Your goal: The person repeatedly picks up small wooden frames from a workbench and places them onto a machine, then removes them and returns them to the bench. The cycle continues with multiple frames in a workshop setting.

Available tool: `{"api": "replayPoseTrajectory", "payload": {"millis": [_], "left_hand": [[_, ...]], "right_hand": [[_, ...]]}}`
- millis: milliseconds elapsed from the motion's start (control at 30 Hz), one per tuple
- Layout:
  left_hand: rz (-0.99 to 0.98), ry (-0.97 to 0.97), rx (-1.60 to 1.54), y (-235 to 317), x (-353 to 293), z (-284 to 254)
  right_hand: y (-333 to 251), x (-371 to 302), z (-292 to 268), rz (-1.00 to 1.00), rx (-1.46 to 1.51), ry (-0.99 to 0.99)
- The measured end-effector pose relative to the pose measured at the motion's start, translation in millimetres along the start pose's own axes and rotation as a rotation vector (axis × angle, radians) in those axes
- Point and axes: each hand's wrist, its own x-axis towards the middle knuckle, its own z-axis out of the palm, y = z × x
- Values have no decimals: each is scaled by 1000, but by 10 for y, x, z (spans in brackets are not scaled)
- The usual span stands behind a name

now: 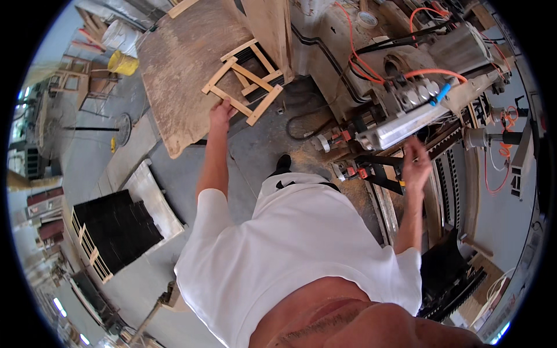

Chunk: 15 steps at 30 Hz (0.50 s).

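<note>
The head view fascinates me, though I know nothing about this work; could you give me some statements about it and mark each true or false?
1. The left hand touches a light wooden frame. True.
2. The right hand lies on the brown tabletop. False: it is beside the machine.
3. No other frame is near the one at the left hand. False: a second frame shows partly behind it.
4. A yellow bucket is next to a white bucket. True.
5. The person's shirt is black. False: it is white.
</note>
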Motion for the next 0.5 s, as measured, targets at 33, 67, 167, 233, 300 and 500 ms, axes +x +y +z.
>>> {"api": "replayPoseTrajectory", "payload": {"millis": [33,67,167,233,300,500], "left_hand": [[-2,3,13,24,222,75],[-8,15,42,50,451,85],[-44,6,135,77,988,310],[-90,-10,207,45,1193,520],[-38,45,299,-75,1316,648],[223,98,540,-235,1449,538]], "right_hand": [[154,-231,133,119,57,-27],[-27,-342,230,178,8,-83],[410,-934,556,293,-78,-212],[482,-1275,698,476,-73,-284],[436,-1513,770,565,-85,-321],[480,-2106,940,693,-178,-391]]}}
